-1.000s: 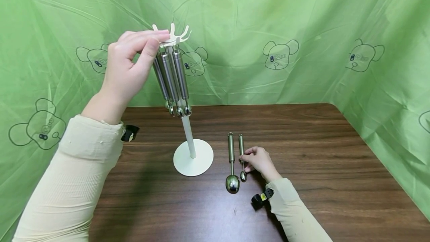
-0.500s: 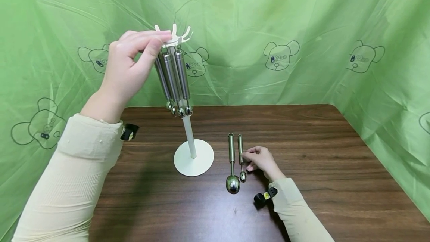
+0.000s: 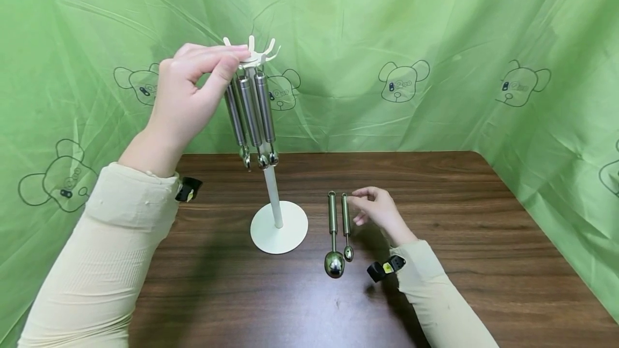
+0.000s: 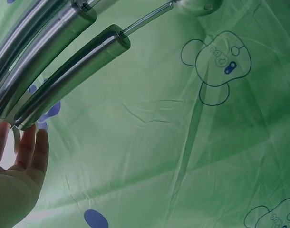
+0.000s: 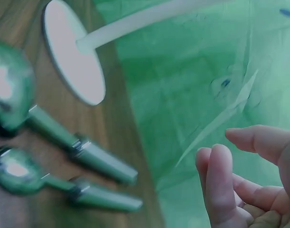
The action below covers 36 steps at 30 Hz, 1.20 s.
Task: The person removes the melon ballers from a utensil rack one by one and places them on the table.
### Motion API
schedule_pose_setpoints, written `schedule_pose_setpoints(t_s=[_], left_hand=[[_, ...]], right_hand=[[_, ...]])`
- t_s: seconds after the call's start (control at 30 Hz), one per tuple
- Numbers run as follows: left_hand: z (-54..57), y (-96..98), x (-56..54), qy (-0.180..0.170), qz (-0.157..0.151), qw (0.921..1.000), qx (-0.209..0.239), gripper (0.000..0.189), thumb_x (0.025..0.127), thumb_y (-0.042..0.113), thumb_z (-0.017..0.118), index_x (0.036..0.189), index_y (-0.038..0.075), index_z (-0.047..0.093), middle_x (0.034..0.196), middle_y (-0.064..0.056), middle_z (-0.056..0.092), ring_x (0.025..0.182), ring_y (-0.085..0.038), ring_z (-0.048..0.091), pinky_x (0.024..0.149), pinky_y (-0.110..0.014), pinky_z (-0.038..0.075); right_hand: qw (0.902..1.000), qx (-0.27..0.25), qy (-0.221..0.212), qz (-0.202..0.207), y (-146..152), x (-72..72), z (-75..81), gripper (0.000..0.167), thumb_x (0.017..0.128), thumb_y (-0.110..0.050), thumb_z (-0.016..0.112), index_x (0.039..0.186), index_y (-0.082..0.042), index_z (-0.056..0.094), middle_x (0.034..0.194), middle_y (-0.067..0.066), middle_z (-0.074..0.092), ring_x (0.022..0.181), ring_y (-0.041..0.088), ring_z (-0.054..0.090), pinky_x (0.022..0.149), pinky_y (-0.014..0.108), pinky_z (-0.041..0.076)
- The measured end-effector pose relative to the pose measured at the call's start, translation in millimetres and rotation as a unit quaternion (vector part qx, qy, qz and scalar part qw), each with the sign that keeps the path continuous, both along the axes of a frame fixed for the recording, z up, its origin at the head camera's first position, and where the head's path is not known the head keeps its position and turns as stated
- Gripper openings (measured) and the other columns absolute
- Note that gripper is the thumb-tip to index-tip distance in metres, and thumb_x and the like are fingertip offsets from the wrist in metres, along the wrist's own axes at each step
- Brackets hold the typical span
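Note:
A white stand (image 3: 290, 238) with a round base and upturned hooks rises left of centre. Several steel scoops (image 3: 247, 114) hang from it by their handles, small rounded bowls downward. My left hand (image 3: 193, 82) holds the stand's top, thumb below and fingers over it; its fingertips sit by the handle ends in the left wrist view. On the table, a large scoop (image 3: 334, 265) and a small scoop (image 3: 346, 219) lie side by side, bowls toward me. My right hand (image 3: 379, 211) is just right of the small scoop's handle, thumb and fingers apart, with nothing between them in the right wrist view.
The brown wooden table (image 3: 483, 240) ends at the back against a green curtain (image 3: 338, 58) with bear drawings. The same curtain closes in the right side. Black wrist cameras (image 3: 188, 189) are strapped at both sleeves.
My right hand has let go of the small scoop and moved away toward its handle end. The small scoop now lies straighter, nearer the large one. My left hand keeps its hold on the stand.

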<state>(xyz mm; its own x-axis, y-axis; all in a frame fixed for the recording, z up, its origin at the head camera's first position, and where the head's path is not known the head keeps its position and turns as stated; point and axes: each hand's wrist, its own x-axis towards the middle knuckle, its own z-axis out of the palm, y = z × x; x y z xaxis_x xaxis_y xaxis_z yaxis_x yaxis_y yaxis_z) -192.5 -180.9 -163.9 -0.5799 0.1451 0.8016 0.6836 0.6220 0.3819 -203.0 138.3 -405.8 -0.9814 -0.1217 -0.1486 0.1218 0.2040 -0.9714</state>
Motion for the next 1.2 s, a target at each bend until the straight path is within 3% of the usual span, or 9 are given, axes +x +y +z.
schedule_pose_setpoints(t_s=[0.1,0.27,0.43,0.6,0.73,0.93,1.2], left_hand=[[1.7,0.4,2.0,-0.007,0.01,0.9999,-0.005,0.023,0.099,0.022,0.059,0.112,0.014,0.076,0.119,-0.004,0.072,0.097,0.009,0.051,0.091,-0.022,0.037],[4.5,1.3,5.2,-0.018,0.024,0.9994,-0.019,0.023,0.099,0.025,0.059,0.114,0.018,0.076,0.12,0.001,0.072,0.1,-0.004,0.054,0.09,-0.024,0.037],[6.9,4.4,8.2,-0.018,0.034,0.9986,-0.037,0.023,0.099,0.026,0.06,0.113,0.018,0.076,0.121,0.002,0.072,0.1,-0.015,0.054,0.089,-0.03,0.036],[5.3,6.2,8.0,0.008,0.034,0.9984,-0.044,0.024,0.099,0.024,0.06,0.112,0.013,0.076,0.118,-0.004,0.073,0.098,-0.026,0.057,0.087,-0.033,0.037],[2.6,5.3,7.5,0.032,0.036,0.998,-0.04,0.023,0.099,0.024,0.06,0.11,0.011,0.077,0.116,-0.006,0.073,0.096,-0.028,0.058,0.084,-0.032,0.037],[0.7,6.6,5.8,0.055,0.037,0.997,-0.039,0.023,0.099,0.023,0.06,0.108,0.01,0.077,0.114,-0.008,0.074,0.091,-0.03,0.057,0.081,-0.029,0.035],[-0.4,14.4,3.9,0.094,0.044,0.9934,-0.05,0.026,0.098,0.025,0.06,0.103,0.006,0.077,0.111,-0.01,0.074,0.095,-0.036,0.06,0.087,-0.028,0.035]], right_hand=[[0.9997,0.004,0.019,0.016,-5.3,-1.3,16.2,0.047,0.091,-0.018,0.071,0.124,0.012,0.056,0.078,0.002,0.063,0.051,0.01,0.064,0.053,0.027,0.058],[0.998,0.013,0.053,0.033,-14.3,-1.5,37.3,0.043,0.09,-0.02,0.072,0.121,0.008,0.06,0.081,0.005,0.066,0.057,0.012,0.067,0.061,0.034,0.061],[0.9961,0.006,0.078,0.041,-22.7,2.5,58.3,0.041,0.09,-0.02,0.072,0.119,0.007,0.061,0.082,0.006,0.065,0.064,0.016,0.069,0.065,0.033,0.061],[0.9939,0.0,0.099,0.05,-29.9,7.6,80.0,0.04,0.09,-0.019,0.072,0.12,0.005,0.062,0.085,0.007,0.068,0.067,0.019,0.071,0.065,0.031,0.061],[0.9921,0.004,0.111,0.058,-35.6,7.7,94.0,0.037,0.09,-0.02,0.072,0.119,0.001,0.064,0.09,0.01,0.07,0.068,0.015,0.071,0.07,0.036,0.062],[0.9893,-0.001,0.129,0.067,-43.5,7.8,109.3,0.035,0.09,-0.024,0.073,0.118,-0.004,0.065,0.102,0.015,0.073,0.076,0.015,0.072,0.079,0.037,0.061],[0.9838,-0.026,0.156,0.084,-55.0,5.2,125.5,0.03,0.09,-0.02,0.072,0.115,-0.003,0.067,0.107,0.014,0.073,0.084,0.018,0.073,0.081,0.032,0.06]])
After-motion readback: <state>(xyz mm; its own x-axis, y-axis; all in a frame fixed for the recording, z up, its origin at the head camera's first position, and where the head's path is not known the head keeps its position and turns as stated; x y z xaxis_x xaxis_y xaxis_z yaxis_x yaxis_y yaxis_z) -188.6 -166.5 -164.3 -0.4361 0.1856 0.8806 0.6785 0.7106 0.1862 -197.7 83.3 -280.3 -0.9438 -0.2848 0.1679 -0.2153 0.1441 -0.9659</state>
